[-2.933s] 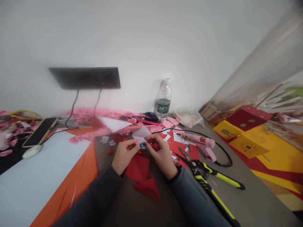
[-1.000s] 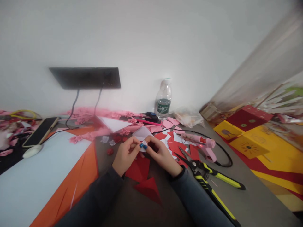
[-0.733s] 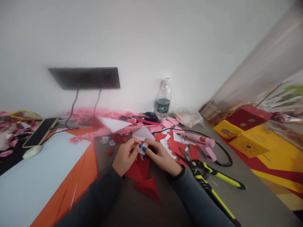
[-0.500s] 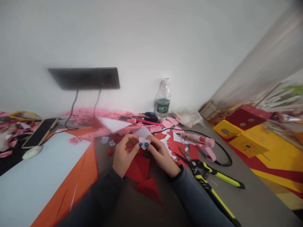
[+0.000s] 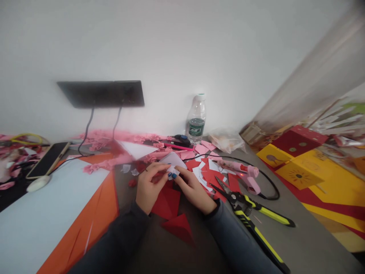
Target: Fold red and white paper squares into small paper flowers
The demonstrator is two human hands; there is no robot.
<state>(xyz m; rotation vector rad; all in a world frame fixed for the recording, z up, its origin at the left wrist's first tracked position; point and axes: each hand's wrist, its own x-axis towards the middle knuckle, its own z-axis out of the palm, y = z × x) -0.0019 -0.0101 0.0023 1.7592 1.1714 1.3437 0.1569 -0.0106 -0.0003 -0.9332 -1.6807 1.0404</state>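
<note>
A small piece of white paper (image 5: 172, 169) is pinched between my two hands above the table. My left hand (image 5: 151, 186) grips its left side with thumb and fingers, while my right hand (image 5: 194, 187) holds the right side, thumbs almost meeting. Fingers cover most of the paper, so its folds are hard to make out. Beneath the hands lie red paper sheets (image 5: 165, 203) and a folded red piece (image 5: 179, 227). Small crumpled white bits (image 5: 126, 168) and a little red paper bud (image 5: 132, 183) rest left of my left hand.
Yellow-handled scissors (image 5: 251, 207) lie open at the right, near a pink glue gun (image 5: 248, 177) with a black cord. Red and white scraps (image 5: 207, 173) spread beside them. A water bottle (image 5: 196, 121) stands by the wall. White and orange sheets (image 5: 65, 201) and a phone (image 5: 48, 160) lie left.
My fingers have closed in tighter around the white paper, and the left fingers have shifted over its top edge. Less of the paper shows. Everything else stays in place.
</note>
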